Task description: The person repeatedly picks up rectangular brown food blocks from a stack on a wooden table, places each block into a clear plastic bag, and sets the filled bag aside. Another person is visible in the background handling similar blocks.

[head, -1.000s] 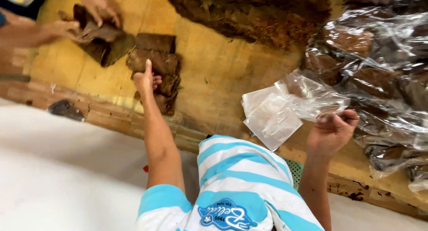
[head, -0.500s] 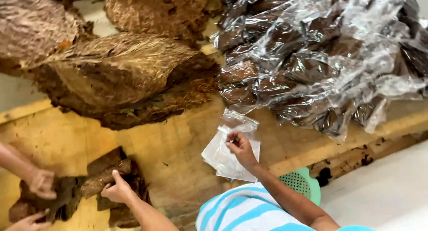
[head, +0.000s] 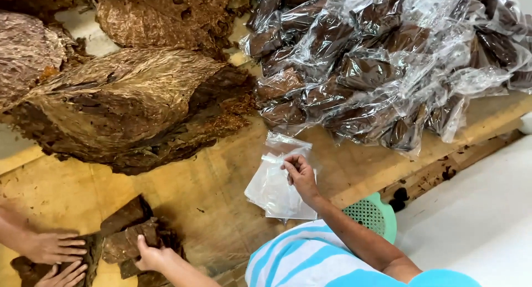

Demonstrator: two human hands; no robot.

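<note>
The right hand point(head: 301, 175) rests on a small stack of clear plastic bags point(head: 275, 187) lying flat on the wooden table point(head: 221, 193), a little right of the middle. Its fingertips are pressed together at the top edge of the stack, pinching the thin, glossy film. The bags are flat, rectangular and slightly crumpled, with a loose flap turned up at the far end.

The left hand point(head: 151, 258) lies at the near left, its fingers curled over a block of pressed brown leaf point(head: 128, 240). The block is dark, matted and roughly rectangular, with ragged edges; more such slabs lie touching it on the far side. Whether this hand grips the block or only presses on it, I cannot tell.

Just left of that, another person's hands point(head: 55, 259) lie spread flat, one over the other, on another dark slab at the near left corner.

On the far left sits a large bundle of dried leaves point(head: 127, 104), fibrous and stringy, tan on top and dark brown at its crumbling edge. On the far right is a heap of filled plastic bags point(head: 388, 60), shiny and wrinkled, each holding a dark brown slab. The table is worn, yellowish timber with a scuffed near edge. A green perforated plastic stool point(head: 371, 212) shows beside the striped blue-and-white shirt point(head: 310, 262).
</note>
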